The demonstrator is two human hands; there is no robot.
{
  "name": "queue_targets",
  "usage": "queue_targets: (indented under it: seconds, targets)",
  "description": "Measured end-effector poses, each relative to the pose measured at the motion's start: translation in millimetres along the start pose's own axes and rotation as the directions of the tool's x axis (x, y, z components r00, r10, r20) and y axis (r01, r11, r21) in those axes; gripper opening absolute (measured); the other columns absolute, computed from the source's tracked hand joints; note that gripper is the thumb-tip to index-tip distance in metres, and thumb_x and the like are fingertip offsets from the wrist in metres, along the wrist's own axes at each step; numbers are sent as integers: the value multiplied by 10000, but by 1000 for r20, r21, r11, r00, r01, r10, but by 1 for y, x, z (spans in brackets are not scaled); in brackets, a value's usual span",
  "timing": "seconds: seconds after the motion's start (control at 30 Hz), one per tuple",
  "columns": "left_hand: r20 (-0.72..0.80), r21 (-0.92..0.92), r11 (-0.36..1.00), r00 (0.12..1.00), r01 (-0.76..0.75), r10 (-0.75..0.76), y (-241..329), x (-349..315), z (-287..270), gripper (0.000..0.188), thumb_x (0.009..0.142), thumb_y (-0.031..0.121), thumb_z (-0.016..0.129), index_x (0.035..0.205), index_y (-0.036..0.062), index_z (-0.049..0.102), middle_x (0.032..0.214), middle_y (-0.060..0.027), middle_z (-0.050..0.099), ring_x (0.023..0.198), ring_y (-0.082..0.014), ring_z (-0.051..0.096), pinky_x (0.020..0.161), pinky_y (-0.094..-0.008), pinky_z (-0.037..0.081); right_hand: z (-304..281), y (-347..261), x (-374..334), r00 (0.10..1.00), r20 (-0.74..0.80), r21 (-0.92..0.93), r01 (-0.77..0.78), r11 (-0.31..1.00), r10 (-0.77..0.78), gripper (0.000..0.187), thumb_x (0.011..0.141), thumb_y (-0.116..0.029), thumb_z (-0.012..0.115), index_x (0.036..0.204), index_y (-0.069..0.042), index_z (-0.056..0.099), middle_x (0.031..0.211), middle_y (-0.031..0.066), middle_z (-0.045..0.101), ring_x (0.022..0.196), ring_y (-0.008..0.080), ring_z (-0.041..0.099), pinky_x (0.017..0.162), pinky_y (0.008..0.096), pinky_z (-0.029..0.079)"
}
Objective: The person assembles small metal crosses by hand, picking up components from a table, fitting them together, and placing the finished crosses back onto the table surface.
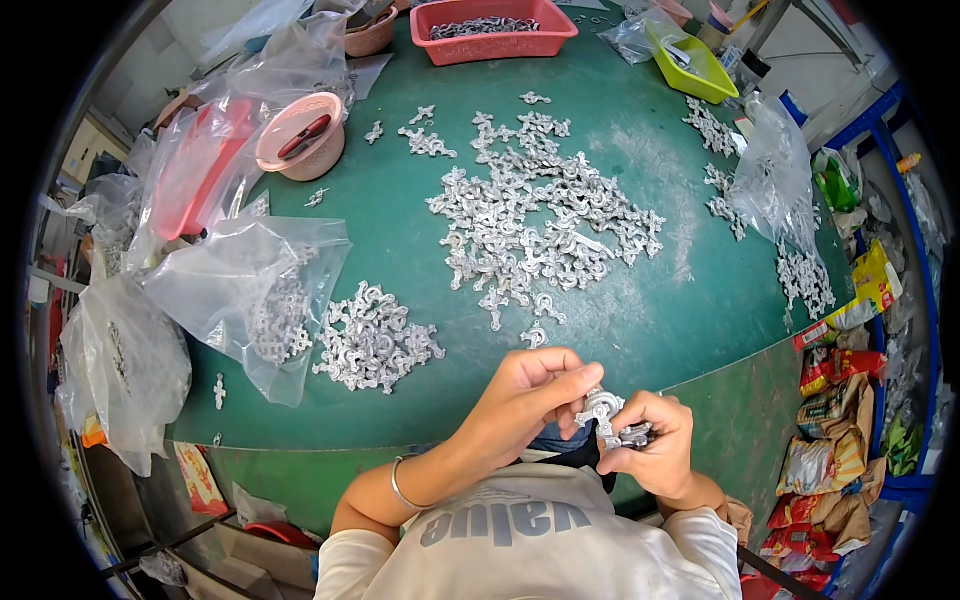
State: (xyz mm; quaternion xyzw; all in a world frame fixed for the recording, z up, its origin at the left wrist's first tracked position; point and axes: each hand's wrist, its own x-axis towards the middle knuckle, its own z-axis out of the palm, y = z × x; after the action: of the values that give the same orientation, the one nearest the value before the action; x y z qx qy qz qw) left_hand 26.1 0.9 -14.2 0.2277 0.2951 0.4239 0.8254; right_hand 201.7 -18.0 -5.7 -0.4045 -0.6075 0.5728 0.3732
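Note:
Close to my body, just off the table's near edge, both hands meet over small silver metal castings. My left hand (545,388) is closed, its thumb and fingertips pinching the upper end of a cross-shaped metal casting (602,408) with a round ring-like middle. My right hand (660,440) is curled around more metal castings (635,435), partly hidden by its fingers, and touches the same casting. Ahead on the green table (390,240) lies a large loose pile of like castings (540,215). A smaller heap of castings (375,340) sits left of my hands.
A pink basket (335,145) holds red-handled pliers (305,137). Clear plastic bags (240,280) with castings cover the left side. At the back stand a red tray (490,48) of metal parts and a yellow-green tray (715,82). Another plastic bag (775,170) lies at the right edge.

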Motion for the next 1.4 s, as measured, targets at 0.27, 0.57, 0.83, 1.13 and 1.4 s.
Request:
queue_targets:
  seconds: [0.27,0.57,0.83,1.13,1.4]
  targets:
    - [12,31,999,999,-42,42,-4,0,2,147,866,136,509,856,-5,549,728,-41,542,608,-94,491,555,-232,424,1,0,-1,998,-63,23,-16,1000,17,269,593,-64,786,689,-34,536,657,40,611,558,43,529,504,195,399]
    - [140,39,998,989,-56,51,3,-9,2,205,800,-9,559,999,-53,535,904,-101,596,827,-139,578,731,-264,470,2,0,-3,994,-80,181,-53,982,69,187,680,5,705,722,-6,523,699,62,621,571,62,559,511,195,433]
    - [155,55,997,987,-51,42,4,-9,3,245,795,-24,558,1035,-64,526,910,-114,604,822,-141,586,741,-260,473,4,2,-4,995,-74,318,-33,948,59,143,736,10,642,732,2,499,661,81,597,533,78,555,470,193,415]
    - [118,77,997,993,-31,22,2,-9,2,250,812,25,555,1045,-58,522,884,-112,609,817,-149,595,753,-272,479,2,8,-3,998,-7,387,-49,921,57,168,811,-60,577,756,-19,424,576,78,551,457,75,494,421,191,363]
    - [119,64,998,993,-22,15,3,-9,3,256,814,42,563,1049,-51,522,862,-100,606,799,-136,590,751,-266,475,2,8,-2,999,21,470,-54,881,50,195,831,-98,570,760,-15,408,568,78,521,452,92,486,420,198,362]
